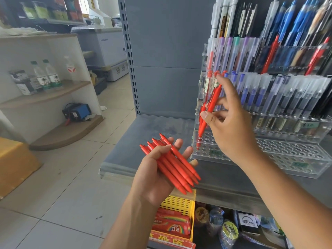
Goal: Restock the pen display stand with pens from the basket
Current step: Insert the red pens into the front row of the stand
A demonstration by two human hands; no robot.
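My left hand (158, 175) holds a bundle of several red pens (172, 164) across its palm, thumb curled over them, just in front of the shelf edge. My right hand (231, 126) pinches one red pen (209, 110) between thumb and fingers, tip down in a hole at the front left corner of the clear acrylic pen display stand (287, 153). Another red pen stands right beside it. The stand's upper tiers are full of blue, purple, red and clear pens; its front rows of holes are mostly bare. The basket is not in view.
The stand sits on a grey metal shelf (152, 133) with a grey back panel. Below the shelf are a yellow perforated crate (179, 203) with red packets and small jars. Tiled floor, a cardboard box (14, 164) and a white corner shelf (53, 97) lie left.
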